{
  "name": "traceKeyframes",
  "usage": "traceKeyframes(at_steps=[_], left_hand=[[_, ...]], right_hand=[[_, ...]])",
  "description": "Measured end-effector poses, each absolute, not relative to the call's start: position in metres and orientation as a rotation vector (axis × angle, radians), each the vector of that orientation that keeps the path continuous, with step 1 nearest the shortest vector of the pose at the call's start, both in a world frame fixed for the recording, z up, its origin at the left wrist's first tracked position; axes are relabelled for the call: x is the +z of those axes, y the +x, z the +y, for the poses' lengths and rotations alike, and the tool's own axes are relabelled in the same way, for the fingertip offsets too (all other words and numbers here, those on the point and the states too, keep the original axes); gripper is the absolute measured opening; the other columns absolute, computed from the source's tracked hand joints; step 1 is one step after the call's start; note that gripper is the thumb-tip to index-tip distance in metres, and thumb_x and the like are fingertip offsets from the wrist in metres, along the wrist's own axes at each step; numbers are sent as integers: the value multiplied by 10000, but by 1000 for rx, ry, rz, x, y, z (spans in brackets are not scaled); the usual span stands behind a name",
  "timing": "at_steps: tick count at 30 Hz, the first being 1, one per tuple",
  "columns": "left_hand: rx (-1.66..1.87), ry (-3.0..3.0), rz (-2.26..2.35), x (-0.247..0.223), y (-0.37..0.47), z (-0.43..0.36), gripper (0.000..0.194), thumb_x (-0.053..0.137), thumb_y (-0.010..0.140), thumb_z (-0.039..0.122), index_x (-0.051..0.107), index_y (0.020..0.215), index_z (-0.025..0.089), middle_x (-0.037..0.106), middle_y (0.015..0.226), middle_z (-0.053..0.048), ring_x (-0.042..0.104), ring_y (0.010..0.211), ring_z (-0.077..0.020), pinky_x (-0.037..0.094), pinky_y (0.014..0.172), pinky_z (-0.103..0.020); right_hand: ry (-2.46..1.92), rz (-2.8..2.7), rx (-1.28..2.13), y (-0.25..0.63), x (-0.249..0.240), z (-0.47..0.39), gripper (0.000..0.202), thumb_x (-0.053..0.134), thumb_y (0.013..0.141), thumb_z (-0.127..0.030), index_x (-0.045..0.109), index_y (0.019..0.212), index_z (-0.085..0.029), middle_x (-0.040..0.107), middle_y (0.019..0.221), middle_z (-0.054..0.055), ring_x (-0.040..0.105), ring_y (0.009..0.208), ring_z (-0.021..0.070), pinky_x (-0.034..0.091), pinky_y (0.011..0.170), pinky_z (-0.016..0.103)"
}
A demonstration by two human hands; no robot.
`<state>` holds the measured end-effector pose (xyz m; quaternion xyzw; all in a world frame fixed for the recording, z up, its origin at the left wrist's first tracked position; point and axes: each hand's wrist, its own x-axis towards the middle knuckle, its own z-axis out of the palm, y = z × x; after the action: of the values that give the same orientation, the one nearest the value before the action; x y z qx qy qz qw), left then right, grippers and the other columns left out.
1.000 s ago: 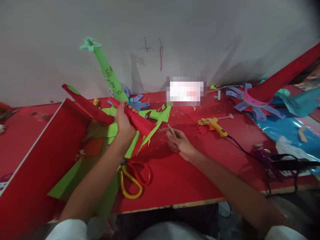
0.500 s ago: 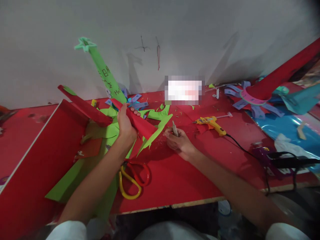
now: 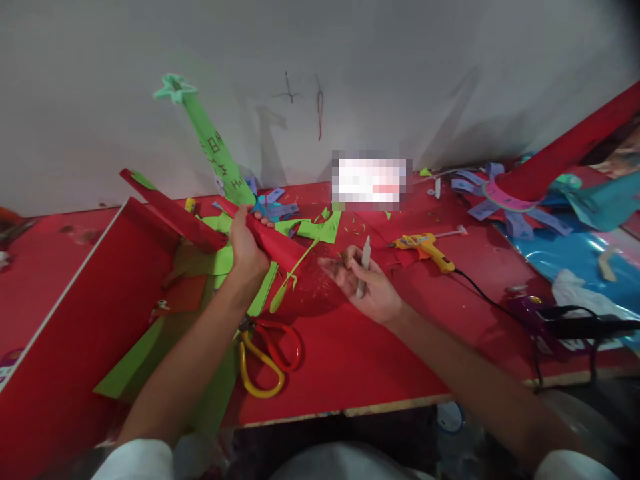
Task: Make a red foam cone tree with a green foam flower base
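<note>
My left hand [image 3: 247, 250] is wrapped round a rolled red paper tube [image 3: 280, 248], which slants down to the right. At its lower end sits a light-green paper piece [image 3: 296, 263], seen nearly edge-on. To the right, my right hand [image 3: 377, 293] holds a slim whitish pen-like stick [image 3: 365, 267], tip up, against the palm; its fingertips point at the tube's end, apart from it. Scissors [image 3: 261, 395] with one yellow and one red handle lie below the tube. Green paper scraps [image 3: 325, 230] lie behind it.
A yellow glue gun [image 3: 425, 248] with a black cord lies right of my right hand. Behind my left hand stands a green paper tower [image 3: 213, 143] topped by a star. Another red tube [image 3: 165, 208] leans at left, beside a red board [image 3: 95, 287]. A bigger red cone [image 3: 565, 153] stands far right.
The green piece at the tube's end has turned from broad to nearly edge-on. My right hand has shifted slightly right and opened its fingers somewhat, with the pen-like stick now more upright.
</note>
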<state>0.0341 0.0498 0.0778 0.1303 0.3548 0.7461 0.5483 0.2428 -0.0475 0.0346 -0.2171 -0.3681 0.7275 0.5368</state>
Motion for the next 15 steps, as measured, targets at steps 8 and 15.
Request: traceKeyframes(at_steps=[8, 15], left_hand=[[1760, 270, 837, 87, 31, 50, 225, 536, 1025, 206, 537, 800, 188, 515, 605, 49, 474, 498, -68, 434, 533, -196], [1772, 278, 850, 93, 38, 44, 234, 526, 1035, 195, 529, 801, 185, 503, 607, 53, 463, 497, -66, 423, 533, -194]], right_hand=[[-694, -877, 1930, 244, 39, -51, 401, 838, 856, -492, 513, 907, -264, 310, 529, -157, 177, 386, 45, 247, 360, 161], [-787, -1153, 1990, 245, 34, -52, 479, 787, 844, -641, 697, 923, -178, 259, 494, -148, 136, 419, 43, 106, 378, 207]])
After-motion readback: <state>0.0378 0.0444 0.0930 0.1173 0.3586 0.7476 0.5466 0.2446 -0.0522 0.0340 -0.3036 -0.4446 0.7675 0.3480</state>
